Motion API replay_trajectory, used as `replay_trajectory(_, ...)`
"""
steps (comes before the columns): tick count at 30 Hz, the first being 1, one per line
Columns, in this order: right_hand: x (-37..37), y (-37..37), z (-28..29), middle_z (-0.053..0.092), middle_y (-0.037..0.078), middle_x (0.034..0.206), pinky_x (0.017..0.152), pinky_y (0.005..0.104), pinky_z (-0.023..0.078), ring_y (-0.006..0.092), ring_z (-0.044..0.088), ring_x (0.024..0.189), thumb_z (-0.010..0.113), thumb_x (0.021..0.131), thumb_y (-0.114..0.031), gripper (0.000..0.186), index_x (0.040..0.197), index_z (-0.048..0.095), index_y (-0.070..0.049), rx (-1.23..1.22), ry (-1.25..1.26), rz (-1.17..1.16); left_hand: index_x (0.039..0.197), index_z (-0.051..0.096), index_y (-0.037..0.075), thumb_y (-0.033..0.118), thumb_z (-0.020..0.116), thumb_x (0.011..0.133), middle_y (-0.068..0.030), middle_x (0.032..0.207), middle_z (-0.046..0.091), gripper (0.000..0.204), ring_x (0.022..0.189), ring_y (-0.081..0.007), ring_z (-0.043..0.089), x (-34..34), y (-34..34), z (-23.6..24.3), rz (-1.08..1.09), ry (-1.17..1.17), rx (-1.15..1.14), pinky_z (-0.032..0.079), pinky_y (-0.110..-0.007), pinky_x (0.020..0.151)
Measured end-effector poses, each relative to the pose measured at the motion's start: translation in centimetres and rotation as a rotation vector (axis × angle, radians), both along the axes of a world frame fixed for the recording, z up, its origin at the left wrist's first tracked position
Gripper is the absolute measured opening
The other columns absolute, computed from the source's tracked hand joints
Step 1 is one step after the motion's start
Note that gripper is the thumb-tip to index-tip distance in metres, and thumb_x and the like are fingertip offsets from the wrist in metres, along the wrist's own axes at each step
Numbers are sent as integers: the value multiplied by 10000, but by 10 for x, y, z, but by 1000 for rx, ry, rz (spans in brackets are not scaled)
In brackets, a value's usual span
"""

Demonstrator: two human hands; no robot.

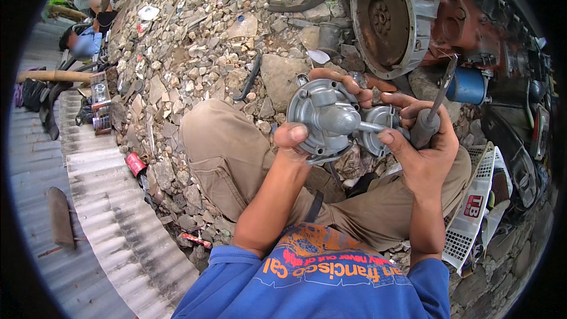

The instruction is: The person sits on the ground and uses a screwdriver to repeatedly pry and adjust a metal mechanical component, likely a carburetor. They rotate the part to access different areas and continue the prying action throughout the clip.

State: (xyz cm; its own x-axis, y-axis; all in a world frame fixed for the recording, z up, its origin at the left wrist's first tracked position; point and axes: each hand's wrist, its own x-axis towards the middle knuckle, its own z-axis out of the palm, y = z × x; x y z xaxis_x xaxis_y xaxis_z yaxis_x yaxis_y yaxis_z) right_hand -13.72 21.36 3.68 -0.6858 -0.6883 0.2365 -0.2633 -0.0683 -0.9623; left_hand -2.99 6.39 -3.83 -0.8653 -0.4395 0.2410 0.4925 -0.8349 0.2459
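My left hand (295,145) is closed round a grey cast-metal housing (322,115), with my thumb on its near left rim and fingertips over its far edge. A short shaft joins it to a smaller metal body (378,136) on the right. My right hand (419,153) grips a screwdriver (428,118), its shank pointing up, while the thumb presses on the shaft of the metal part. The part is held above my crossed legs (221,147) in khaki trousers.
A flywheel housing (390,23) on a red engine block and a blue cylinder (466,82) lie front right. A white perforated crate (472,212) is beside my right knee. Rubble covers the ground. Corrugated sheets (94,189) line the left; two people (88,44) sit at far left.
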Motion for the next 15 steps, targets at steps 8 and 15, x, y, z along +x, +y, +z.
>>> replay_trajectory(8,1,1,-6,711,203,1087,836,293,527,164,665,988,891,717,-85,439,999,561,-14,-37,-8,6,1365,484,100,306,775,556,-199,1296,581,884,1255,-411,537,-3,-2,-8,7,7,-43,400,-519,1128)
replay_trajectory(15,-2,5,-7,717,201,1069,817,298,539,172,676,980,893,715,-96,446,999,558,-15,-10,91,17,1347,465,63,296,775,544,-194,1236,574,892,1224,-413,557,-4,0,-6,-12,31,8,439,-520,1100)
